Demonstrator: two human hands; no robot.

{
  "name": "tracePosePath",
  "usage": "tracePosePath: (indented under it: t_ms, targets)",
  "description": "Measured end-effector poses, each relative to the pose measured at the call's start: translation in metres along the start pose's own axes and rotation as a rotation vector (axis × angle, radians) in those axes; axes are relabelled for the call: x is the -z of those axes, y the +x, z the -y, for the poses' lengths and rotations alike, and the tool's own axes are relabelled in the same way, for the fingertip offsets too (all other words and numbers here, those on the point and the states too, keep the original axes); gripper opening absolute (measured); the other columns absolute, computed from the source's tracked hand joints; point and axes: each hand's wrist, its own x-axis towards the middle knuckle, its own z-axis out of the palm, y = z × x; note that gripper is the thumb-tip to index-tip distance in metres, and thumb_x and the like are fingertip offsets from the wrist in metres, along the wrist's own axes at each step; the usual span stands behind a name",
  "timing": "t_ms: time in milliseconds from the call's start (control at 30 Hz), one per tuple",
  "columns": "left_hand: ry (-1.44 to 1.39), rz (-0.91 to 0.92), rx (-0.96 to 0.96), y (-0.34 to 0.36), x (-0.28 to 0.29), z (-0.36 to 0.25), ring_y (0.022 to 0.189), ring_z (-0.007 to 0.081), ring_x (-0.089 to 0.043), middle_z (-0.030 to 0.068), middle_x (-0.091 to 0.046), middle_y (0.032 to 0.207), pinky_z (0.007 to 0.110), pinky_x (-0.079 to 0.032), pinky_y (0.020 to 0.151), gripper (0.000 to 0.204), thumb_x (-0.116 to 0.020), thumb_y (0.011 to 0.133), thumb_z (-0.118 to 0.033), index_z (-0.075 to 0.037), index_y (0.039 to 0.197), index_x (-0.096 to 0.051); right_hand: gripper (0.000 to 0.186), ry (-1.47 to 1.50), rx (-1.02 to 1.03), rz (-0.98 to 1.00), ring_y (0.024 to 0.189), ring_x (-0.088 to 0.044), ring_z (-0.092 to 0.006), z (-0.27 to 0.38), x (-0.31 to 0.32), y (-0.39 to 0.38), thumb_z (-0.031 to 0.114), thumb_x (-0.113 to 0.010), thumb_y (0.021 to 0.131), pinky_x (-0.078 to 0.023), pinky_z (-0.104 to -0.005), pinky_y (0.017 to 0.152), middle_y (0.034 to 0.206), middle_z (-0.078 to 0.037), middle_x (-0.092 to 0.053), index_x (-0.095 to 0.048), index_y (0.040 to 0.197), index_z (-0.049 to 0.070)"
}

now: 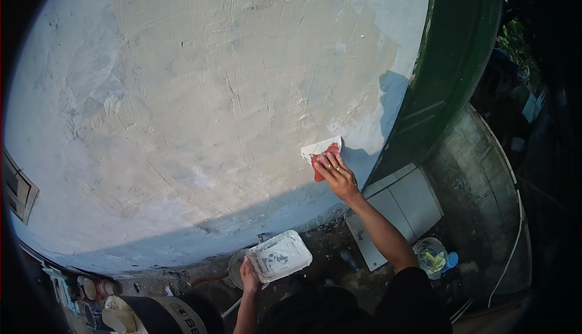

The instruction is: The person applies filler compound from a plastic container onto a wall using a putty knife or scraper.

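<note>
My right hand grips a red scraper, its wide blade edge coated with white putty and laid against the wall. Wet-looking cream putty with trowel marks covers much of the wall, with whiter patches around it. Low in front of me, my left hand is closed on the left rim of a white rectangular tray. Putty smears the inside of the tray, and grey shows through in its middle. The fingers of my left hand are partly hidden under the tray.
A green door or panel borders the wall on the right. Pale flat boards lie below it, beside a bucket with yellowish contents. At lower left stand a dark barrel-like container and several pots. A small framed opening sits far left.
</note>
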Motion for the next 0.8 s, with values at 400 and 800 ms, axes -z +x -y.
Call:
tracePosePath:
  t_ms: [400,800]
  targets:
    - [0.029,-0.056,-0.037,-0.011,-0.010,0.000,0.087,0.0173,-0.064,0.0090,-0.064,0.098,0.032,-0.053,0.076,0.045,-0.036,0.103,-0.038,0.001,0.112,-0.056,0.039,0.189,-0.102,-0.272,0.107,-0.064,-0.0326,0.016,0.087,0.050,-0.010,-0.057,0.077,-0.054,-0.0427,0.089,0.112,-0.014,-0.067,-0.068,0.112,0.006]
    - [0.090,-0.014,-0.039,-0.012,-0.022,0.021,0.084,0.0095,-0.057,0.0016,-0.062,0.095,0.026,-0.048,0.076,0.043,-0.034,0.105,-0.036,-0.002,0.109,-0.060,0.040,-0.165,0.138,-0.268,0.117,-0.058,-0.0335,-0.007,0.098,0.183,0.003,-0.056,0.085,-0.049,-0.0461,0.096,0.126,-0.015,-0.060,-0.061,0.124,0.009]
